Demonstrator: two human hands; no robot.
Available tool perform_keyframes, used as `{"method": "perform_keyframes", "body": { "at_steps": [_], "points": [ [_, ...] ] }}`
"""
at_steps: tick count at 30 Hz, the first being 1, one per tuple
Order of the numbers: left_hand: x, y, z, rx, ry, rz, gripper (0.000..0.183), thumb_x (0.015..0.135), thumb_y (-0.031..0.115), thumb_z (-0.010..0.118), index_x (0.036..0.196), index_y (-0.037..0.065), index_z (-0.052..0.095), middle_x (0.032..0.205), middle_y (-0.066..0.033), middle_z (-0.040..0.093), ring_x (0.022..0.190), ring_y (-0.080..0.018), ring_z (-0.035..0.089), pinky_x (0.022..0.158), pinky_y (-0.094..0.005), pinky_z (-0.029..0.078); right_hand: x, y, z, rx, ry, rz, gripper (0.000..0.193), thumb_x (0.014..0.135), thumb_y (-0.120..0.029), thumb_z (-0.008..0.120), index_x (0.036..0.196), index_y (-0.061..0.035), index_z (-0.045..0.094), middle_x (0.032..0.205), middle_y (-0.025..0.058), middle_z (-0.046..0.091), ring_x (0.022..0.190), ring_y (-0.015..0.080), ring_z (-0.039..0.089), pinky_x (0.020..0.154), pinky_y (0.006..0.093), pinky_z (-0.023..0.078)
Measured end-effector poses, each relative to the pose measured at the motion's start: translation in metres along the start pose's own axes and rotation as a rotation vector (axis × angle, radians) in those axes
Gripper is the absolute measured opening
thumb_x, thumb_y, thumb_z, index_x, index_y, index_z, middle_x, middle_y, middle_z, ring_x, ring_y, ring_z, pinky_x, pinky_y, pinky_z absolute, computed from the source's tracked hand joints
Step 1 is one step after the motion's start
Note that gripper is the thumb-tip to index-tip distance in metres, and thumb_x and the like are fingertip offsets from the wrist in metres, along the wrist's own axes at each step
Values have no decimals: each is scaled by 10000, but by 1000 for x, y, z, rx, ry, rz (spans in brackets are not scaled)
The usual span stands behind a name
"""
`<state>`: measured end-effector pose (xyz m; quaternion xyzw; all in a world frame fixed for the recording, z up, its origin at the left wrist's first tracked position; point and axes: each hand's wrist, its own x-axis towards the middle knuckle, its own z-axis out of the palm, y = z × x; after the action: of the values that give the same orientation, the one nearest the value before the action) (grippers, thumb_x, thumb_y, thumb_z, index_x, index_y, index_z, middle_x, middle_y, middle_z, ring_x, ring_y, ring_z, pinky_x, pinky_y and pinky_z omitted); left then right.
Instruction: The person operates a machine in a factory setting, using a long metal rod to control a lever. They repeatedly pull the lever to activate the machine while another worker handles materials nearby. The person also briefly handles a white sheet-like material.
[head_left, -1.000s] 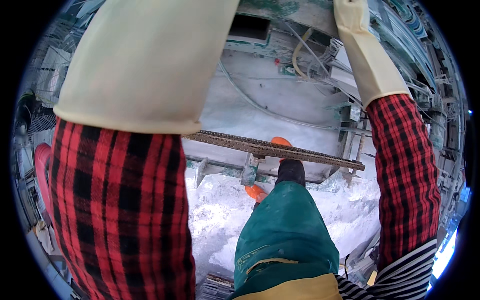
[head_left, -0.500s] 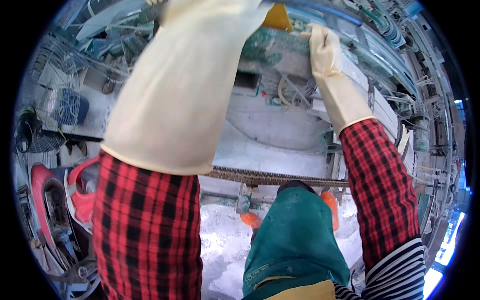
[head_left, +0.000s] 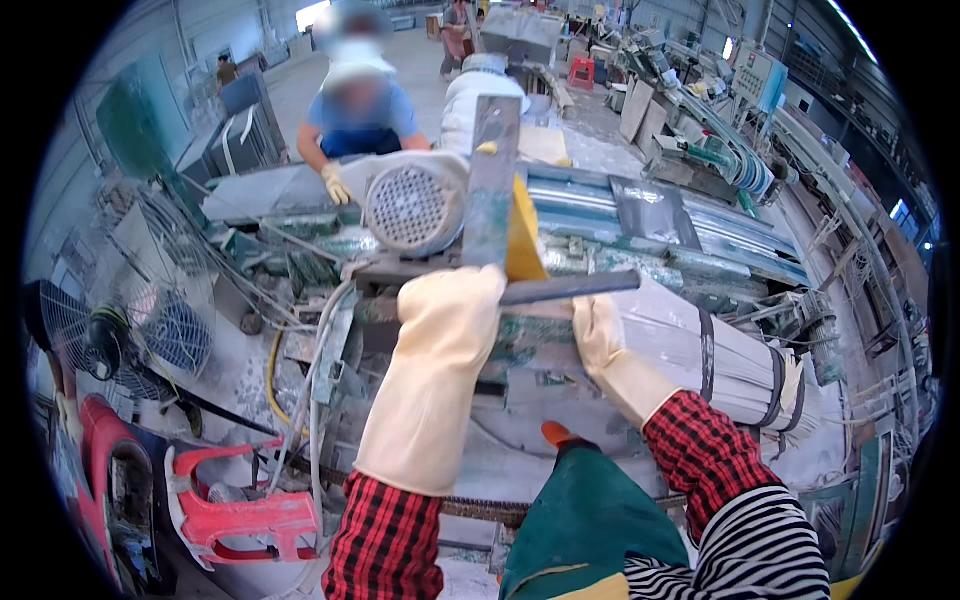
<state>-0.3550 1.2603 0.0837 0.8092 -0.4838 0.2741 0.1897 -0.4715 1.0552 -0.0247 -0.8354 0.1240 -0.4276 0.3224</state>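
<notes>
Cream rubber gloves cover both hands. My left hand (head_left: 465, 295) is closed at the left end of a dark grey flat strip (head_left: 575, 287), in front of an upright grey metal plate (head_left: 492, 180). Near the strip's right part, my right hand (head_left: 598, 330) reaches up with its fingers bent against the strip's underside; the fingertips are partly hidden. The strip lies nearly level, its right end a little higher. Just behind it hangs a yellow guard (head_left: 523, 235). Left of the plate sits a round motor (head_left: 412, 205) with a perforated cover.
Across the machine stands a co-worker (head_left: 360, 120), a gloved hand resting on the machine. A strapped bundle of pale strips (head_left: 680, 340) lies at my right. Left are a wire fan (head_left: 110, 340) and a red plastic stool (head_left: 240, 510). A metal rail (head_left: 590, 205) runs behind.
The view has tilted up, bringing the co-worker, motor and hall into sight. Both hands now appear lower in the picture and closer together, with the dark strip visible between them.
</notes>
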Motion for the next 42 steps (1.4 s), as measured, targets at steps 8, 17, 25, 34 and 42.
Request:
{"method": "perform_keyframes", "body": {
  "at_steps": [8, 17, 25, 34, 42],
  "points": [
    [21, 24, -22, 214, -111, -85, 392, 699, 85, 687, 1090, 98, 676, 607, -26, 559, 532, -228, 576, 535, -418, 424, 108, 77, -26, 561, -795, 59, 207, 935, -210, 626, 1031, -50, 714, 895, 92, 719, 833, 188, 676, 767, 324, 524],
    [55, 60, 1, 348, -70, -179, 328, 877, 20, 650, 1197, -37, 608, 794, -157, 657, 722, -343, 654, 929, -575, 520, 266, 246, 192, 487, -568, 491, 448, 952, -372, 523, 1223, -47, 669, 1183, 202, 684, 1124, 364, 649, 955, 410, 505],
    [24, 71, 51, 719, 172, -618, 245, 1025, 134, 545, 1207, -18, 605, 1193, -225, 623, 1150, -405, 592, 1044, -574, 428, 241, 237, 305, 913, -546, 500, 383, 920, -270, 633, 1235, -53, 647, 1217, 166, 657, 1135, 320, 626, 933, 389, 508],
    [38, 63, 60, 754, 130, -618, 252, 1029, 138, 539, 1216, -20, 599, 1205, -231, 620, 1149, -407, 592, 1051, -561, 423, 246, 243, 261, 1002, -590, 281, 492, 882, -272, 680, 1300, -50, 547, 1197, 231, 647, 1043, 398, 661, 884, 451, 518],
    [48, 65, 57, 777, 130, -570, 258, 1032, 141, 535, 1223, -22, 595, 1215, -236, 617, 1149, -408, 591, 1057, -550, 420, 286, 261, 359, 501, -1155, 463, 457, 894, -482, 641, 1013, -57, 762, 1017, 186, 734, 913, 311, 700, 801, 419, 527]
  ]
}}
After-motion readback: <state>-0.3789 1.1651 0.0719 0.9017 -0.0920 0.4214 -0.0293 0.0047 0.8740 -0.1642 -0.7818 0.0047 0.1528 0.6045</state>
